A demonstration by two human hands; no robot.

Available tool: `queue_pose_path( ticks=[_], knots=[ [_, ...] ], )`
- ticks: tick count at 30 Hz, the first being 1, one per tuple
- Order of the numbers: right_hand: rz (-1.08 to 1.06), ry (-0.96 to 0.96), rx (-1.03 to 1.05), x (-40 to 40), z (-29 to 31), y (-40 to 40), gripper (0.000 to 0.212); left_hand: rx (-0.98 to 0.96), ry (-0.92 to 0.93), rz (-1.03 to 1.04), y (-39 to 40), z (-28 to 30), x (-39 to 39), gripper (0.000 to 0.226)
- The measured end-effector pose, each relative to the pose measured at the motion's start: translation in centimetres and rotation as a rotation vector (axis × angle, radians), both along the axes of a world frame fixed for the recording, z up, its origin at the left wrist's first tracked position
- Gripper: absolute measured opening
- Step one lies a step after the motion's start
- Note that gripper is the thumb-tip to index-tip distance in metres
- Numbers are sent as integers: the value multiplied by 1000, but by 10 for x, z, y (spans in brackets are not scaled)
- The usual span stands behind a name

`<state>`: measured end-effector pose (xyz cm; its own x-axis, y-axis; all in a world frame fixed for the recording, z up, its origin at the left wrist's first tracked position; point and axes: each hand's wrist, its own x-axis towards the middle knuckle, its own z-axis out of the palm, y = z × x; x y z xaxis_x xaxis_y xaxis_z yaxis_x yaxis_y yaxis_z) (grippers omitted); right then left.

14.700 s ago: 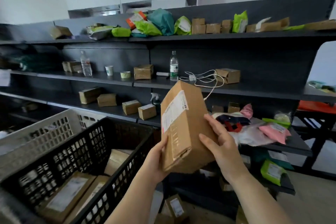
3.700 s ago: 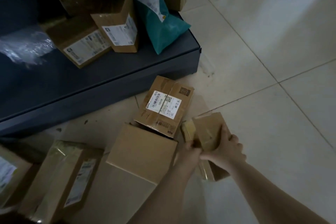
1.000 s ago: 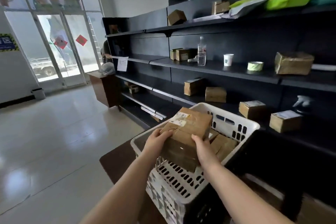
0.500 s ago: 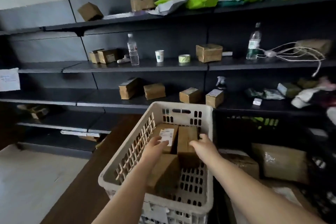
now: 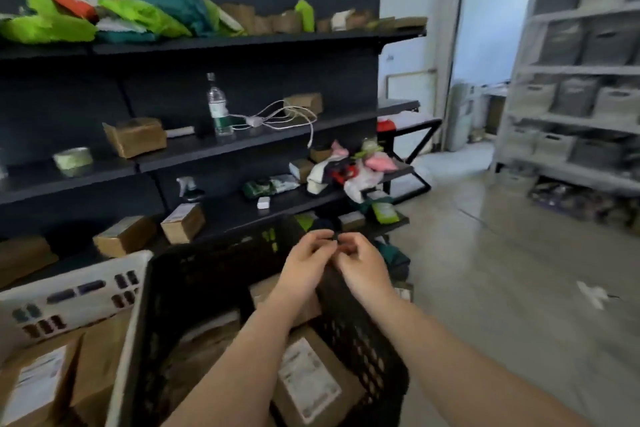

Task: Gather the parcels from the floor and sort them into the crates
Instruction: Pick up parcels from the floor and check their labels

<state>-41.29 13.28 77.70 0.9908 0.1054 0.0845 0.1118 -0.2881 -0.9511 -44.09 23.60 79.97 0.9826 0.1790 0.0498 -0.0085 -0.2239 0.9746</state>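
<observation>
Head view: both hands, left hand (image 5: 304, 265) and right hand (image 5: 363, 267), now empty and loosely curled above the black crate (image 5: 360, 333) far rim, have released the parcel into the white crate (image 5: 69, 295), so another pickup follows.

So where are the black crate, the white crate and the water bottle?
black crate (image 5: 363, 340): head view, on its right wall.
white crate (image 5: 69, 291): head view, on its slotted far wall.
water bottle (image 5: 218, 111): head view, on its label.

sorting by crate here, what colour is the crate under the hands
Black, with a perforated wall: the crate in the head view.
</observation>
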Motion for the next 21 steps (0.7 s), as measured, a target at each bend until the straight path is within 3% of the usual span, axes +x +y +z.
queue_pose_path(
  ticks=[3, 7, 10, 15, 21],
  knots=[
    [-142, 52, 6, 50, -20, -105, 25, 112, 7, -87, -95, -13, 59, 22],
    [-203, 287, -71, 107, -56, -240, 38, 343, 185, -249, -184, -49, 129, 38],
    [-171, 415, -173, 140, -85, -313, 44, 323, 330, -199, -213, -83, 162, 42],
    [-105, 567, -268, 198, -129, -358, 56, 307, 535, -100, -226, -132, 205, 38],
    [-37, 612, -317, 291, -181, -353, 56, 254, 605, 18, -217, -192, 291, 38]
  ],
)
